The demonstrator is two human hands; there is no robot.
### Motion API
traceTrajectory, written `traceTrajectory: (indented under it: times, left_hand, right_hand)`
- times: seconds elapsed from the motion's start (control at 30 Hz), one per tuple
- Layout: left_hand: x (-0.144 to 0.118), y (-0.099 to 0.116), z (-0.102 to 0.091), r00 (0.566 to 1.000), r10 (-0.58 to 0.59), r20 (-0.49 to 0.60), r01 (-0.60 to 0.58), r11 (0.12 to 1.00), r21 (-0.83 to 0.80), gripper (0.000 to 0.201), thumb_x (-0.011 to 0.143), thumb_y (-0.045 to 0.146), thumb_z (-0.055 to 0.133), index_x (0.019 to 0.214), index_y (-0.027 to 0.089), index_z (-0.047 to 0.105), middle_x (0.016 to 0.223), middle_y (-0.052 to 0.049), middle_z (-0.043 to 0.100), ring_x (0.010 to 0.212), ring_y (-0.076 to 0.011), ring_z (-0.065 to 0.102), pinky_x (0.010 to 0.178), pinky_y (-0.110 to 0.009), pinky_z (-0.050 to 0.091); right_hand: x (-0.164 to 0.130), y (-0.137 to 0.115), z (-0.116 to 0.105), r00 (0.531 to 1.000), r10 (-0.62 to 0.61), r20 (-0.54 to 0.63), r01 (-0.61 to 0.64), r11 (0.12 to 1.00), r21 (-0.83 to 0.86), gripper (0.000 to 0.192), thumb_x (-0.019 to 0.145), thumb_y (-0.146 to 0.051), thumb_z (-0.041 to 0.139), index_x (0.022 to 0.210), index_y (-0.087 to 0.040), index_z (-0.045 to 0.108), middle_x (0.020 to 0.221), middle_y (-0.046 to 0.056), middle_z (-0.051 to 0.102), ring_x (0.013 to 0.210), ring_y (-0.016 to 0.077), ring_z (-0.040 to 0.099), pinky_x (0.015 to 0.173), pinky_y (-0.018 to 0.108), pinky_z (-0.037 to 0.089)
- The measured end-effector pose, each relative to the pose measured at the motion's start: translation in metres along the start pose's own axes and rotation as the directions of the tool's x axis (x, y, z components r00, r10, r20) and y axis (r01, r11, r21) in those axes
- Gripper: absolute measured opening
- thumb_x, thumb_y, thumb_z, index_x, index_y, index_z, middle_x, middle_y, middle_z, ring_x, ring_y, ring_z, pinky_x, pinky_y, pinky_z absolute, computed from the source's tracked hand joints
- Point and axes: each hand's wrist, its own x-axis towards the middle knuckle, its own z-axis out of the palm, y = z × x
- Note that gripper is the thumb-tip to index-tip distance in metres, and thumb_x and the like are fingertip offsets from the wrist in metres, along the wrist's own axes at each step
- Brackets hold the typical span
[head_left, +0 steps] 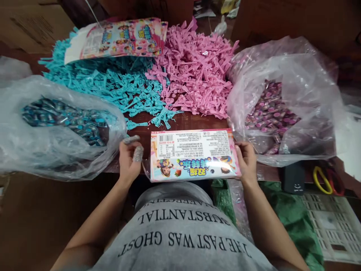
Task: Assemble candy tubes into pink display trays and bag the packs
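In front of my body a printed cardboard candy box [193, 154] has its panel of small text and a barcode facing up, its lettering upside down to me. My right hand [246, 160] grips its right end, thumb along the edge. My left hand [130, 160] is just off the box's left end, its wrapped finger and thumb apart, with nothing visible between them. Beyond the box are a heap of blue plastic pieces [135, 94] and a heap of pink plastic pieces [200, 71].
A clear bag [109, 158] of blue-capped pieces lies left, and another bag [316, 101] of pink-capped pieces right. Flat printed sheets [121, 39] rest on the blue heap. A black phone-like object [293, 178] and yellow-and-red-handled scissors [321, 180] lie at the right edge.
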Motion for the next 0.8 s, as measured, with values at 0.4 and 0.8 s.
traceTrajectory:
  times: [0.4, 0.8]
  left_hand:
    - [0.011, 0.025, 0.014, 0.914, -0.245, 0.324, 0.366, 0.842, -0.395, 0.085, 0.078, 0.04, 0.09, 0.152, 0.026, 0.052, 0.093, -0.004, 0.079, 0.075, -0.0192, 0.075, 0.06, -0.025, 0.058]
    - [0.05, 0.058, -0.022, 0.924, 0.034, 0.38, 0.035, 0.984, -0.172, 0.071, 0.085, 0.029, 0.081, 0.151, 0.019, 0.056, 0.072, 0.003, 0.069, 0.064, -0.0131, 0.062, 0.062, -0.019, 0.05]
  right_hand:
    - [0.005, -0.016, -0.008, 0.933, 0.285, 0.221, -0.313, 0.944, 0.103, 0.06, 0.073, -0.082, 0.08, 0.069, -0.024, 0.063, 0.062, -0.003, 0.064, 0.054, 0.0162, 0.055, 0.051, 0.028, 0.045]
    - [0.039, -0.091, -0.046, 0.931, 0.026, 0.364, 0.082, 0.957, -0.278, 0.047, 0.091, -0.06, 0.071, 0.064, -0.022, 0.067, 0.058, -0.001, 0.064, 0.052, 0.0123, 0.051, 0.05, 0.026, 0.038]
